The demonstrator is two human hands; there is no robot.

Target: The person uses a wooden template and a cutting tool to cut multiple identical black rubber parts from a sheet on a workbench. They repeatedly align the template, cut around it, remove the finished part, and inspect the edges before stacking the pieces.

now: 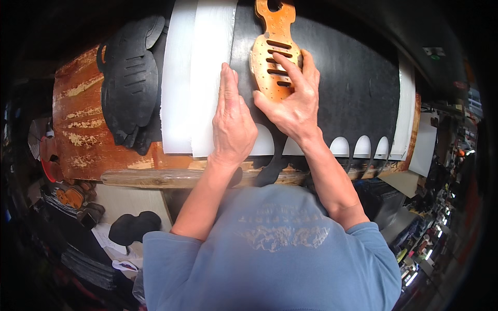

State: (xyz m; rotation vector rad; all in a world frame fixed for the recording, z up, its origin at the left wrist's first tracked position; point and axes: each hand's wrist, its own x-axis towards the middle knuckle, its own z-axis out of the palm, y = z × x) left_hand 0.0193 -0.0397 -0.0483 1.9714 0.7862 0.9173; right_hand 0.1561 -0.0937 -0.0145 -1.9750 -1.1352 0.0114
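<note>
An orange, sole-shaped cutting die (272,85) with dark slots and small holes lies on a black rubber sheet (353,78). My right hand (293,98) is on its near end, thumb at the left, fingers over the slots and round the right edge. Stretched out with fingers together, my left hand (233,122) rests where the black sheet meets a white sheet (207,62). Rounded cut-outs run along the black sheet's near edge, and white shows through them. Between my forearms, a narrow black strip hangs down from that edge.
Black slotted sole pieces (132,78) are piled at the left on a worn reddish-brown board (78,114). A wooden rail (150,178) runs along the near edge. Lower left, a black piece (135,228) lies among papers. Cluttered goods fill the far right.
</note>
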